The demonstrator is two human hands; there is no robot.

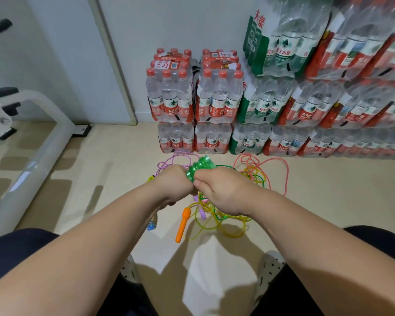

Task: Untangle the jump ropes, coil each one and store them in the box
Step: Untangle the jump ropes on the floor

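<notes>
A tangle of jump ropes lies on the beige floor between my feet and the water packs. My left hand [174, 181] and my right hand [224, 190] meet above it, both gripping green ribbed handles [200, 167] of the green rope. Under my hands spread yellow-green rope loops [214, 226]. An orange handle [182, 224] lies in front of my left wrist. A purple rope [176, 159] loops beyond my left hand, and a pink rope [281, 169] curls to the right. A blue handle [152, 225] peeks out beside my left forearm. No box is in view.
Shrink-wrapped packs of water bottles [214, 106] are stacked along the wall behind the ropes and to the right. A white metal frame [32, 160] runs along the floor on the left. My shoes [269, 267] and dark trousers fill the lower edge.
</notes>
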